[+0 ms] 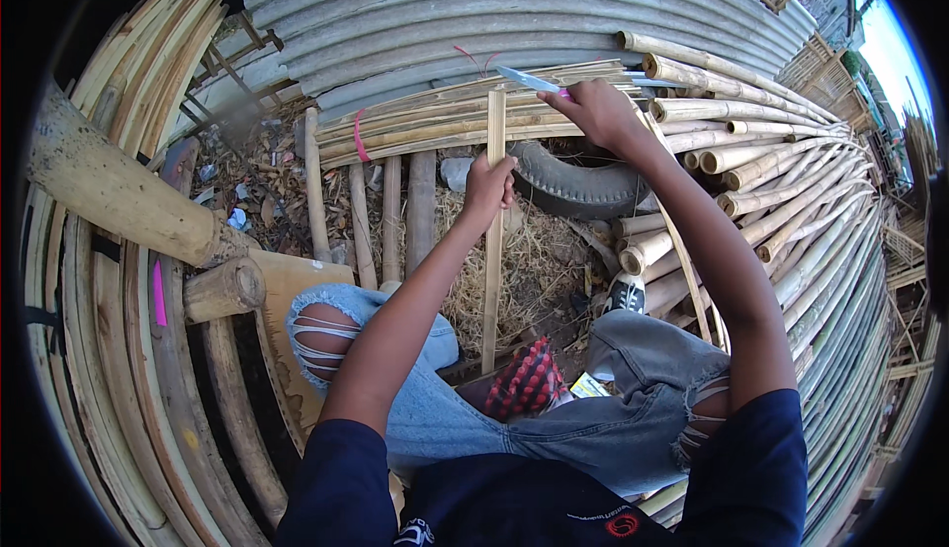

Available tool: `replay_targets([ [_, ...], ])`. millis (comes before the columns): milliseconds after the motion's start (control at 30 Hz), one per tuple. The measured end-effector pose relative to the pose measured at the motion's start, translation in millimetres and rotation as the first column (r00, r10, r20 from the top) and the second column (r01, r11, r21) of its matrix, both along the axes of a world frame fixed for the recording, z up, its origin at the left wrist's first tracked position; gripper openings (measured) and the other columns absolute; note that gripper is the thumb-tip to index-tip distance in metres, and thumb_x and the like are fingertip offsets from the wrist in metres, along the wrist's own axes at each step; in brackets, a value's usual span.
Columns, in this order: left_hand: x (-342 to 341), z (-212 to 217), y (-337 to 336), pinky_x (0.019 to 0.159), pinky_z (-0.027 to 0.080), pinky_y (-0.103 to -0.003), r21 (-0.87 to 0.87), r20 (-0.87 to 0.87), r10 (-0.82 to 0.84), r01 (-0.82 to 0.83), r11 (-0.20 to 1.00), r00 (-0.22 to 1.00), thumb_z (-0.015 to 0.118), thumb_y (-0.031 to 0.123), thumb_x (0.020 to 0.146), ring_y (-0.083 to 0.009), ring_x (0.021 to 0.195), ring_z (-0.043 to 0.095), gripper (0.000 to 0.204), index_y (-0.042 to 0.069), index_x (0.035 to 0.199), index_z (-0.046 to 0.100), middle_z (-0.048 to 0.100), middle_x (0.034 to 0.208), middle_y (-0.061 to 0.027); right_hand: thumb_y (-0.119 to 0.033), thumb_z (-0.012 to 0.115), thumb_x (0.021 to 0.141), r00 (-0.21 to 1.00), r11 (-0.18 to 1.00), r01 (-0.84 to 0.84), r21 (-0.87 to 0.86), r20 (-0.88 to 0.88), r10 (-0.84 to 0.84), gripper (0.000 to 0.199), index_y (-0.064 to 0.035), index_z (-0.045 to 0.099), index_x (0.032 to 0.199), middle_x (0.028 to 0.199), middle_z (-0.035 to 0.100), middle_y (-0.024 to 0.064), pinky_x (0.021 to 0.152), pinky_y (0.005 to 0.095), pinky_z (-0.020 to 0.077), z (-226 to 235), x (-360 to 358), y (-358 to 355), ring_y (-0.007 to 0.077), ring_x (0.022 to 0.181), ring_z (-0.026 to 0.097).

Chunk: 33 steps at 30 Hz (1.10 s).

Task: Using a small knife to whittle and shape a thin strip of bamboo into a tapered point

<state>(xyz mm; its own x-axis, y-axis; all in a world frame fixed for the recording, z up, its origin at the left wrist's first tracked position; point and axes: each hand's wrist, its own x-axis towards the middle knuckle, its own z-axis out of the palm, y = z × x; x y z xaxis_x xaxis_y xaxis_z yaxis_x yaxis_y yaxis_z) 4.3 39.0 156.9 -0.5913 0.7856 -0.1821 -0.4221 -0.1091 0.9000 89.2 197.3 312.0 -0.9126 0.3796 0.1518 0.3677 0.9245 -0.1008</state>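
Note:
My left hand (pixel 486 189) is closed round a flat bamboo strip (pixel 492 280), which stands upright in front of me between my knees. Its lower end comes down near a red and black patterned bag (pixel 527 379). In my right hand (pixel 596 114) is a knife (pixel 529 80) with a pale blade and a pink handle, mostly covered by my fingers. The blade points left, close to the strip's top end; I cannot tell whether they touch. A thin bamboo strip (pixel 682 251) runs behind my right forearm.
Bundled bamboo strips (pixel 415 132) with a pink tie lie ahead, beside a tyre (pixel 583 186). Bamboo poles (pixel 791 167) are piled at right. More split bamboo (pixel 119 369) and a thick pole (pixel 119 181) crowd the left. Corrugated sheeting (pixel 445 13) stands behind.

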Motion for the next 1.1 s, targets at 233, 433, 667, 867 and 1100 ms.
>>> replay_targets([
  [233,-17,35,14,0.034,0.032,-0.026,-0.053,0.049,-0.051,0.053,0.997,0.998,0.059,0.019,0.08,-0.0088,0.034,0.036,0.016,0.005,0.075,0.051,0.039,0.05,0.0019,-0.068,0.042,0.086,0.993,0.997,0.053,0.047,0.102,-0.057,0.071,-0.0027,0.067,0.073,0.074,0.065,0.0227,0.07,0.0481,0.0507,28,-4,-12,0.0401,0.077,0.064],
  [433,-27,58,3,0.037,0.028,-0.025,-0.045,0.047,-0.078,0.08,0.996,0.996,0.059,0.02,0.08,-0.0072,0.036,0.03,0.018,0.007,0.074,0.049,0.034,0.05,0.0033,-0.064,0.041,0.089,0.998,1.0,-0.013,0.006,0.061,0.013,0.068,-0.0026,0.065,0.072,0.067,0.062,0.0219,0.065,0.0489,0.0491,18,-1,-9,0.04,0.069,0.063],
  [667,-20,55,12,0.035,0.023,-0.025,-0.011,0.135,-0.205,0.208,0.978,0.969,0.056,0.023,0.085,-0.006,0.036,0.028,0.021,0.009,0.072,0.046,0.03,0.048,0.0055,-0.063,0.042,0.088,0.986,0.993,-0.107,-0.042,0.126,0.111,0.066,-0.0035,0.065,0.072,0.063,0.06,0.0226,0.063,0.0497,0.0494,-18,27,-8,0.0407,0.067,0.062],
  [867,-22,48,20,0.033,0.02,-0.023,0.03,0.208,-0.32,0.321,0.947,0.924,0.056,0.023,0.088,-0.0051,0.034,0.026,0.021,0.01,0.076,0.044,0.029,0.048,0.0064,-0.059,0.042,0.09,0.977,0.979,-0.193,-0.068,0.079,0.198,0.063,-0.0036,0.064,0.069,0.062,0.059,0.0233,0.062,0.0492,0.0489,-25,26,4,0.0414,0.064,0.061],
  [1100,-8,49,27,0.033,0.019,-0.024,0.019,0.195,-0.348,0.352,0.936,0.917,0.057,0.023,0.088,-0.0043,0.034,0.025,0.022,0.011,0.075,0.043,0.027,0.049,0.0071,-0.06,0.043,0.09,0.99,0.971,-0.134,-0.198,0.013,0.14,0.065,-0.0031,0.064,0.067,0.057,0.056,0.022,0.061,0.0491,0.0474,-40,16,14,0.041,0.062,0.06],
])
